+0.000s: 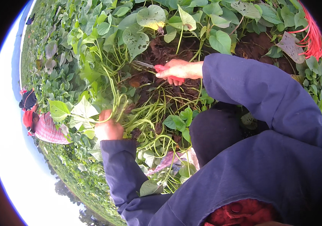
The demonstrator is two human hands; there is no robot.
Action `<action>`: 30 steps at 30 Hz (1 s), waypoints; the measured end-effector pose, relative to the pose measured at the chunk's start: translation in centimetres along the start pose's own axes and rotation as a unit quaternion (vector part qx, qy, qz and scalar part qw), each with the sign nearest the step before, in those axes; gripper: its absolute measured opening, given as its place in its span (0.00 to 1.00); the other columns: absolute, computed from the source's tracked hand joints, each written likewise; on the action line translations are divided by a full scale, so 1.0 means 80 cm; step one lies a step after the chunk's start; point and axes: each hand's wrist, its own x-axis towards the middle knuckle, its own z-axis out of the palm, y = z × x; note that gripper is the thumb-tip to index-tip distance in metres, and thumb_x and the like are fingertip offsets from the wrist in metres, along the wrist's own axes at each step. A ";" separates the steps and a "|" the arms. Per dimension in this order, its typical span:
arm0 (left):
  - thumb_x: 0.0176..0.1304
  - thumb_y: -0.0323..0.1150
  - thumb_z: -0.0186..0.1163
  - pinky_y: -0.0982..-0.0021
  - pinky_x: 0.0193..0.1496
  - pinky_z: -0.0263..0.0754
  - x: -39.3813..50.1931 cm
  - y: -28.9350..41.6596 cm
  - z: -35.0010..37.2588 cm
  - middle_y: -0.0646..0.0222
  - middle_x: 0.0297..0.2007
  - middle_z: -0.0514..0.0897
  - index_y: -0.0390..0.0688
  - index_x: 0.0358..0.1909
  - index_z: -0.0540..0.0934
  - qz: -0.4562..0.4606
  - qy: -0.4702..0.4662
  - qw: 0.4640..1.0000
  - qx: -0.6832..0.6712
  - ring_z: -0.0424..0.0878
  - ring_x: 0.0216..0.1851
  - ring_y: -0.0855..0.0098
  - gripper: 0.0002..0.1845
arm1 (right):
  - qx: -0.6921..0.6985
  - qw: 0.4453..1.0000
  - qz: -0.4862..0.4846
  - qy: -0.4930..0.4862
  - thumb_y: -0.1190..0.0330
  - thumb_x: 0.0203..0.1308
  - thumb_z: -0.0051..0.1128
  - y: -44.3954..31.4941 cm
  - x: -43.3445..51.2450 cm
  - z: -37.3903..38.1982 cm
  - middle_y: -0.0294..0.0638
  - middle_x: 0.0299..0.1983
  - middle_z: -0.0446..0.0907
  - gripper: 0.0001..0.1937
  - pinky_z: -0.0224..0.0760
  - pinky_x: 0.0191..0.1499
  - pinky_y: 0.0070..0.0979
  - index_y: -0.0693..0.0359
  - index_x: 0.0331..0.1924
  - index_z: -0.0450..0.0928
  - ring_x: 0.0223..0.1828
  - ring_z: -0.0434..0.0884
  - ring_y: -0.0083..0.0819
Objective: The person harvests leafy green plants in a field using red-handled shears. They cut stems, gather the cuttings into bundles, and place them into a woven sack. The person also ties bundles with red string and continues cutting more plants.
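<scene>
My left hand (pixel 109 127) is closed around a bunch of green vine stems (pixel 115 103), with heart-shaped leaves (pixel 84 108) sticking out past the wrist. In my right hand (pixel 178 69) are red-handled scissors (pixel 161 67). Their metal blades point left, toward stems rising from the plants; whether they touch any stem I cannot tell. Below my right hand a tangle of pale green cut-looking stems (pixel 152 113) lies over brown soil (pixel 189 87). Several leaves nearby, such as a large one (pixel 136 42), are full of small holes.
Dense leafy vines (pixel 62 53) spread over the field. A bundle of red strips (pixel 312 36) hangs at the upper right. Patterned cloth or sacking (pixel 169 162) lies under stems by my knee (pixel 214 130). At the left, a person in a checked top (pixel 50 128) and another in dark clothing (pixel 28 99) bend among the plants.
</scene>
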 end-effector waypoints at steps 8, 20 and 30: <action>0.40 0.19 0.59 0.62 0.41 0.78 -0.043 0.002 -0.001 0.62 0.36 0.81 0.43 0.39 0.78 -0.077 0.071 0.994 -0.020 0.82 0.36 0.55 0.19 | -0.108 0.992 0.026 -0.064 0.41 0.57 0.58 -0.038 0.018 0.029 0.42 0.27 0.78 0.30 0.75 0.27 0.26 0.67 0.39 0.77 0.26 0.79 0.29; 0.43 0.24 0.63 0.61 0.40 0.75 -0.034 -0.015 0.030 0.63 0.36 0.80 0.43 0.36 0.78 -0.107 0.096 0.988 -0.055 0.80 0.36 0.55 0.14 | -0.100 0.992 0.040 -0.061 0.46 0.58 0.60 -0.021 -0.001 0.045 0.39 0.27 0.76 0.26 0.71 0.26 0.23 0.64 0.40 0.76 0.24 0.76 0.25; 0.53 0.12 0.58 0.72 0.51 0.78 -0.015 -0.091 0.107 0.61 0.53 0.80 0.38 0.56 0.74 -0.167 0.096 0.763 -0.617 0.81 0.50 0.70 0.26 | -0.025 0.996 0.069 -0.046 0.48 0.60 0.60 0.017 -0.034 0.049 0.35 0.29 0.76 0.21 0.72 0.28 0.21 0.59 0.43 0.76 0.25 0.76 0.21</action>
